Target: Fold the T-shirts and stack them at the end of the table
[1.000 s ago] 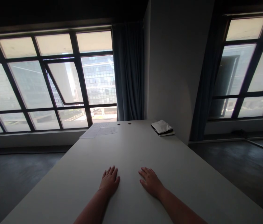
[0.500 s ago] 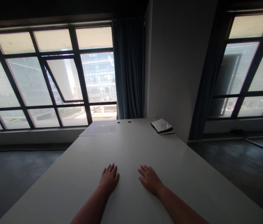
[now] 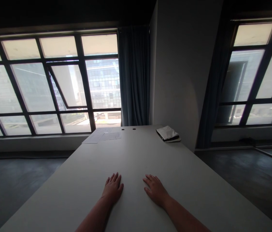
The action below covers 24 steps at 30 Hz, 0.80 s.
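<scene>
My left hand (image 3: 113, 187) lies flat on the white table (image 3: 133, 158), palm down, fingers stretched forward and a little apart. To its right, across a hand-wide gap of bare tabletop, my right hand (image 3: 156, 189) rests the same way, its fingers pointing forward and inward. Neither hand holds anything. Beyond them, at the far right of the table, is a folded white cloth-like item (image 3: 167, 132) with a dark edge. Sheets of paper (image 3: 110, 136) lie at the far left corner.
Two small dark round spots (image 3: 123, 129) show near the table's far edge. Behind it hang a blue curtain (image 3: 136, 80) and a grey pillar (image 3: 174, 74). Windows (image 3: 104, 83) line the far wall, one pane tilted open. Grey floor (image 3: 24, 174) lies on both sides.
The whole view has shifted slightly, so the table and windows sit a little lower in the picture. Both hands stay in place on the table.
</scene>
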{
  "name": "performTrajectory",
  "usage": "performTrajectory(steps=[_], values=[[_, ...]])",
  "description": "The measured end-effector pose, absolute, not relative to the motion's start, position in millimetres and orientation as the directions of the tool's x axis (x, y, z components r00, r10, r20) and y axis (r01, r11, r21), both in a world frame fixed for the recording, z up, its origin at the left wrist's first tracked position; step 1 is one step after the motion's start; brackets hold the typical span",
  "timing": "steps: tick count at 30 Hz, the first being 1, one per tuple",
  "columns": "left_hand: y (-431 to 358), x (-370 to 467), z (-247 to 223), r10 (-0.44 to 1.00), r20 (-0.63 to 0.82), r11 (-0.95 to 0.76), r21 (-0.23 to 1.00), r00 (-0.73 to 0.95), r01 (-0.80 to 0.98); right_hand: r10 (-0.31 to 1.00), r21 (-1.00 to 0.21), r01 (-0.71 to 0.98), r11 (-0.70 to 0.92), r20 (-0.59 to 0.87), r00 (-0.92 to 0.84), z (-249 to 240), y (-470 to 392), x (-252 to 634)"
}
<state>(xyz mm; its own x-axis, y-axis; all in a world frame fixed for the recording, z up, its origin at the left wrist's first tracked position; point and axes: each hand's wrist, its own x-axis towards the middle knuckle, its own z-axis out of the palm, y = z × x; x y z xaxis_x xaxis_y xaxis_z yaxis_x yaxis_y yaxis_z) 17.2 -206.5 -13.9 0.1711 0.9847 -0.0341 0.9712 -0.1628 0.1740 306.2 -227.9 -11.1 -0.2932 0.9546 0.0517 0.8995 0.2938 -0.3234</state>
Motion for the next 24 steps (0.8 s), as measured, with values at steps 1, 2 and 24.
performTrajectory(steps=[1, 2, 24], values=[[-206.7, 17.3, -13.5, 0.985, -0.035, -0.162, 0.174, 0.171, 0.971, 0.955, -0.325, 0.899, 0.294, 0.055, -0.293, -10.7, -228.3, 306.3], [-206.8, 17.3, -13.2, 0.985, -0.036, -0.163, 0.173, 0.171, 0.971, 0.954, -0.327, 0.898, 0.296, 0.058, -0.293, -10.7, -228.4, 306.4], [-208.6, 18.8, -9.0, 0.984, -0.04, -0.166, 0.173, 0.175, 0.971, 0.956, -0.326, 0.899, 0.292, 0.067, -0.286, -12.2, -228.9, 306.4]])
